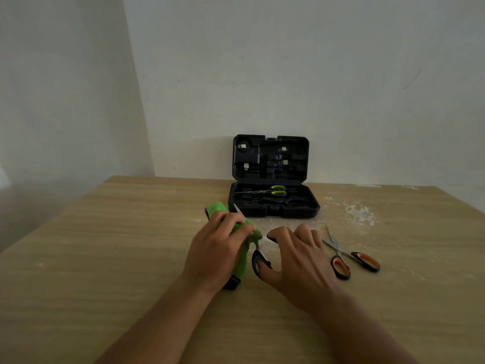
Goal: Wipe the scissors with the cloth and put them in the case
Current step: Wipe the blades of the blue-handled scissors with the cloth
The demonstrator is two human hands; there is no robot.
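Watching remotely, I am seeing my left hand (217, 248) wrapping the green cloth (241, 264) round one blade of the dark-handled scissors (258, 261), its grip closing on cloth and blade while the tip is poking out beyond. Behind, against the wall, the open case (273, 212) is holding green-handled scissors (273, 191). My right hand (301, 261) is hooking its thumb through a handle loop, its grip holding those scissors spread on the desk (105, 258) and hiding their pivot. Orange-handled scissors (366, 260) are lying open just beside it, white specks (362, 214) lying beyond.
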